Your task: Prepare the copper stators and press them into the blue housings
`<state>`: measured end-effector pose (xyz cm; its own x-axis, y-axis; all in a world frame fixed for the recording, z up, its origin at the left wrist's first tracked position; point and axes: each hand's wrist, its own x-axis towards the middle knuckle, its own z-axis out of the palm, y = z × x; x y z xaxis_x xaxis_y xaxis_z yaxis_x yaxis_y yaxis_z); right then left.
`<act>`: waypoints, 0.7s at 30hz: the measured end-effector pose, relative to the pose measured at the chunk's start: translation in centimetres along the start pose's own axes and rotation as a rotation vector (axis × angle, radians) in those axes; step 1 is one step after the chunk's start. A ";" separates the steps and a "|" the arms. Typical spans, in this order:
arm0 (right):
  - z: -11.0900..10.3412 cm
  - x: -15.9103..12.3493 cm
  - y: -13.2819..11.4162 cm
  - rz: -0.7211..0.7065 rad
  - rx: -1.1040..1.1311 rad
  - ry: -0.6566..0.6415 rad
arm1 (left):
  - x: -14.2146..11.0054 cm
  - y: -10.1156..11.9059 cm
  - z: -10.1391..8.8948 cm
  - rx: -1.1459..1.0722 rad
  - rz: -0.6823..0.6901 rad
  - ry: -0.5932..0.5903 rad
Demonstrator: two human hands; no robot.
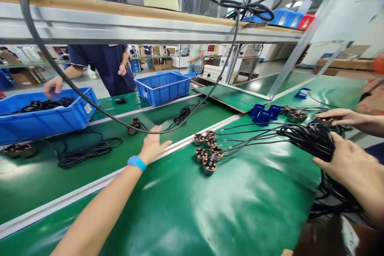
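My left hand [152, 144], with a blue wristband, reaches over the white rail [115, 178], its thumb spread and nothing seen in it. Just beyond it, small motor stators with copper windings [134, 126] stand on the far green strip. On the right, my right hand [351, 164] is closed around a bundle of black cables [312, 138]. Their thin leads run left to several motor stators [209, 165] grouped on the green mat [240, 208]. Another person's hand [339, 118] touches a further stator behind my right hand.
Blue bins [162, 90] line the far side; a worker's hand [54, 87] is over the left one. Coiled black cable [87, 154] lies beyond the rail. Dark blue plastic parts [262, 115] sit mid-right. A thick cable [99, 114] droops from the overhead shelf [135, 26].
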<state>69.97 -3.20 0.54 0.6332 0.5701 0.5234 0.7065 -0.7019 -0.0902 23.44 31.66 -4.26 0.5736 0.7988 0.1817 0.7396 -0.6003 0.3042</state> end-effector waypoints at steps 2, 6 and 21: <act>1.7 0.7 -1.4 -0.145 -0.008 0.123 | 2.4 -4.6 -1.4 0.083 -0.187 0.073; 4.8 -2.6 -10.1 -0.588 0.288 0.221 | 6.8 -12.0 -3.7 0.232 -0.367 0.042; 10.6 -12.3 -32.9 -0.848 0.685 -0.364 | 8.6 -13.0 -4.7 0.307 -0.112 -0.228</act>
<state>42.25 17.43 -11.90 -0.1537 0.9163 0.3699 0.9019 0.2830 -0.3263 17.12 46.47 -2.30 0.5210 0.8515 -0.0592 0.8533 -0.5214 0.0103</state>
